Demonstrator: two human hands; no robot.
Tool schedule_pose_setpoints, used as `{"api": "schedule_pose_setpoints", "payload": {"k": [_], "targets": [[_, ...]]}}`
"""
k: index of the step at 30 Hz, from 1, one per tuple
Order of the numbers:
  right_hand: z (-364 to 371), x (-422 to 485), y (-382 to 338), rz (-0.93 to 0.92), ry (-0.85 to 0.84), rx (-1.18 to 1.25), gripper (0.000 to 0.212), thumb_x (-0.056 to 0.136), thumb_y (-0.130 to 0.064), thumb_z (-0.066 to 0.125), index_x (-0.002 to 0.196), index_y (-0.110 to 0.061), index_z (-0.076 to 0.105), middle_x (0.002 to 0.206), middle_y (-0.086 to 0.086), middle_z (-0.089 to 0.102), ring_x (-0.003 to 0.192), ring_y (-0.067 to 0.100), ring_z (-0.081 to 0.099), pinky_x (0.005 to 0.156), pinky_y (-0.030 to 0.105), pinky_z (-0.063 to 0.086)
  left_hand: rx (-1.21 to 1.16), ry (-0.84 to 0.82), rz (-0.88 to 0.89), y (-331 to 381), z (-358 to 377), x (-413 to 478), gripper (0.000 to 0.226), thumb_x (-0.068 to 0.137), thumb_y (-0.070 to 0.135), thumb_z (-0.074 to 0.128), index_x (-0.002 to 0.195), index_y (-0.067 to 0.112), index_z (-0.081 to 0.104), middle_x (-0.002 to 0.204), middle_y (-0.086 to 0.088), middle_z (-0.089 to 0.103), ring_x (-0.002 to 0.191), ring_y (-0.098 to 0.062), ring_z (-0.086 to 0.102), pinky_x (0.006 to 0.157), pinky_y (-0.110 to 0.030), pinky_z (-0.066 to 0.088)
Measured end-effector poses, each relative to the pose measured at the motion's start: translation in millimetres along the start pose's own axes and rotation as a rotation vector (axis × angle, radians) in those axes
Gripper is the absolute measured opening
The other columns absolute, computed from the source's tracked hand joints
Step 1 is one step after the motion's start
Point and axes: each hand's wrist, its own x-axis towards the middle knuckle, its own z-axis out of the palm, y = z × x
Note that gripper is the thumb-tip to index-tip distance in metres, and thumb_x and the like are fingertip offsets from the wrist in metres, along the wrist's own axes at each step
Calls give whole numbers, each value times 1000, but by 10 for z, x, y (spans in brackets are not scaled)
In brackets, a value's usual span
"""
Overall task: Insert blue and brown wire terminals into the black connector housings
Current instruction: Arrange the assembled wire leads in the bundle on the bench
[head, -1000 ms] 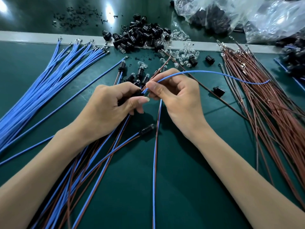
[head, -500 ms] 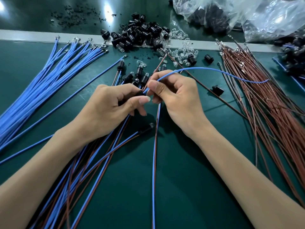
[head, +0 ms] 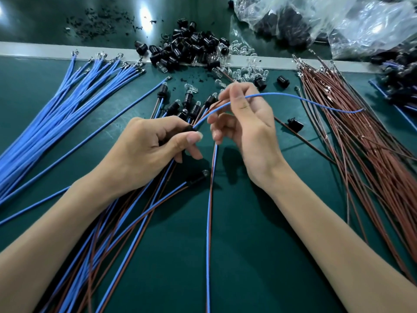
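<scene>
Matte dark-green surface (head: 248, 245) strewn with wire and small plastic parts.
The left hand (head: 153, 150) curls tight round a black connector housing (head: 189, 128) above mid-surface; the right hand (head: 248, 123) pinches the thin blue wire (head: 282, 95) arcing from it. A glossy blue bundle (head: 56, 114) fans left, brown wires (head: 361, 154) right, and a crinkled clear bag (head: 338, 23) lies behind.

Green mat (head: 248, 245) under blue wires (head: 56, 114), brown wires (head: 372, 159), housings (head: 189, 48)
</scene>
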Motion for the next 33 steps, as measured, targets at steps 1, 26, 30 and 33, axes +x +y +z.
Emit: {"api": "schedule_pose_setpoints", "payload": {"k": [1,26,30,33], "targets": [[6,-3,6,-25,8,-42,19,95,-24,45,81,-12,48,62,-3,59,47,14,50,48,23,42,-2,-1,4,5,1,-2,20,89,35,54,81,20,65,75,15,72,55,-6,60,59,-8,42],[-3,-14,70,-59,-44,-226,22,93,-15,57,73,-7,61,51,-8,53,45,6,45,46,16,38,-80,-36,-27,-43,20,2,26,91,37,52,86,14,64,80,13,74,54,-8,59,61,-14,48],[15,1,10,-31,-43,7,12,94,-22,50,89,-12,54,58,-2,59,49,10,51,50,19,43,-60,-30,-30,-57,14,3,26,92,34,49,86,14,65,79,14,73,55,-8,60,61,-13,46],[-25,14,5,-85,52,-34,23,99,-12,46,78,-11,55,55,-3,56,45,6,47,47,15,39,-55,-27,-33,-71,17,4,25,92,35,50,86,15,64,79,14,73,55,-9,61,60,-16,47]]}}
